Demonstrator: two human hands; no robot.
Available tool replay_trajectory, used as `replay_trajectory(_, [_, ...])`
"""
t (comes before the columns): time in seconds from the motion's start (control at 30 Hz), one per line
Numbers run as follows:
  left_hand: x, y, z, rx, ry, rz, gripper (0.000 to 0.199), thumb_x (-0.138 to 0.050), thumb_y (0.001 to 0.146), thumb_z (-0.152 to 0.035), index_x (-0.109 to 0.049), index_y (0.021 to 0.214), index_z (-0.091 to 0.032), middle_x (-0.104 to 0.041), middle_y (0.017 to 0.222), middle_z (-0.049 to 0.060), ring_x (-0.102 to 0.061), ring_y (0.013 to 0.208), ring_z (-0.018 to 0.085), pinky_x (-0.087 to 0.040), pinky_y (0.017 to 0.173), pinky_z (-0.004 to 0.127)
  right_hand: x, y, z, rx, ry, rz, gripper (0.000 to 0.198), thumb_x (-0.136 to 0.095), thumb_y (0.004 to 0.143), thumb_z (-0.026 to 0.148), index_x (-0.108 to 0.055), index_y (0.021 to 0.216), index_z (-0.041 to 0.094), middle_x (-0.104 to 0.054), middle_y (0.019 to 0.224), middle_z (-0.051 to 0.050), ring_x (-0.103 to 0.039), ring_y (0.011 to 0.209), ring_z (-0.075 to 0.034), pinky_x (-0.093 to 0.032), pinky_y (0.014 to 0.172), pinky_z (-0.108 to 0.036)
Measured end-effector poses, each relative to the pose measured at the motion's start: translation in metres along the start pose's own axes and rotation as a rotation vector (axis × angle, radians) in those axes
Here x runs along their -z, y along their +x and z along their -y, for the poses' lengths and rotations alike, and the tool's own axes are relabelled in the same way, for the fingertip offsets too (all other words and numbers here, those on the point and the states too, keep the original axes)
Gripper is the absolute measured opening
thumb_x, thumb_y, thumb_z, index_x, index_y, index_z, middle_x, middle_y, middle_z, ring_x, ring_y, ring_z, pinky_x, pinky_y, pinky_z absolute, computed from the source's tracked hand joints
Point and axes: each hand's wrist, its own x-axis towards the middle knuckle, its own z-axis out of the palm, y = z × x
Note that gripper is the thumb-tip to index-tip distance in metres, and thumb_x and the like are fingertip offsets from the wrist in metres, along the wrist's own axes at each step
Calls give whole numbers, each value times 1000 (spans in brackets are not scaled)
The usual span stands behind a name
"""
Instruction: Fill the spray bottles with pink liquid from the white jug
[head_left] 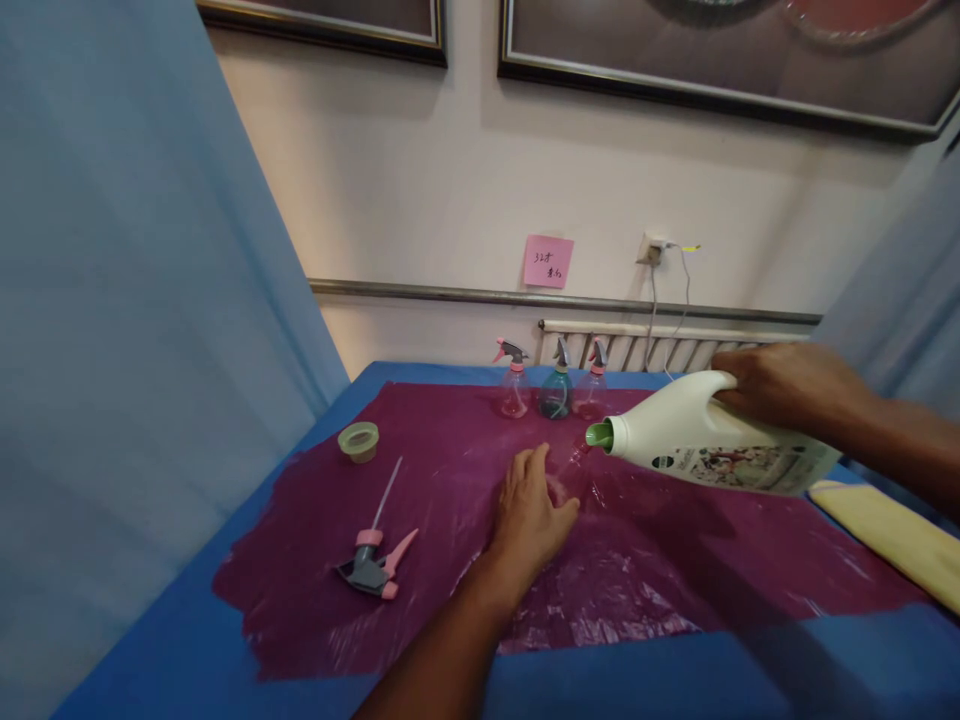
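My right hand (772,385) is closed around the handle of a large cream detergent jug (652,425), which is tipped on its side with its green-lined spout pointing left. Just under the spout stands a clear, pinkish spray bottle (571,470) without its top, hard to make out against the purple sheet. The fingers and thumb of my left hand (529,500) curve around this bottle. To the left, a detached grey and pink spray head (369,568) lies with its tube pointing away from me. Farther back sits a pale green cap (358,441).
A purple plastic sheet (427,500) covers much of the blue table (187,600). Three spray bottles (556,395) stand along the back edge. A folded yellow cloth (892,530) lies at the right. Blue curtains (150,300) hang at both sides, and a cable (651,310) runs down the wall.
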Motion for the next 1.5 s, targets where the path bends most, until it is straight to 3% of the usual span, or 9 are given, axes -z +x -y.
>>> replay_trajectory(0.67, [0, -1, 1, -5, -18, -12, 83, -82, 84, -25, -52, 162, -26, -60, 160, 13, -57, 152, 34, -44, 131, 48, 1, -1, 1, 9, -9, -12, 26, -49, 103, 44, -69, 105, 28, -84, 109, -11, -79, 100, -35, -34, 66, -38])
replay_trajectory(1.5, [-2, 1, -1, -11, 50, -20, 79, -77, 88, -23, -54, 163, -17, -62, 159, 16, -58, 150, 34, -46, 130, 46, -2, 2, -3, 12, -14, -50, 26, -51, 103, 46, -71, 104, 29, -84, 107, -11, -79, 97, -36, -35, 65, -38])
